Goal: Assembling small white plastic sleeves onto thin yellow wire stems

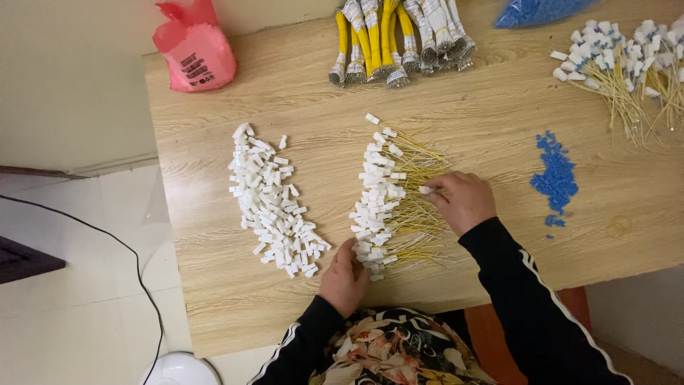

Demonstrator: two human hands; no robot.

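Right hand pinches one white connector over wire row, mid-worktop; left hand, fingers loosely curled and grasping nothing, touches the row's near end by front edge

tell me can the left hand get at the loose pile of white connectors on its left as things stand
Probably yes: the left hand rests by the wired row, and only bare table lies between it and the loose white connectors.

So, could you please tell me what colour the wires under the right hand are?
Yellow wires, clearest in the head view.
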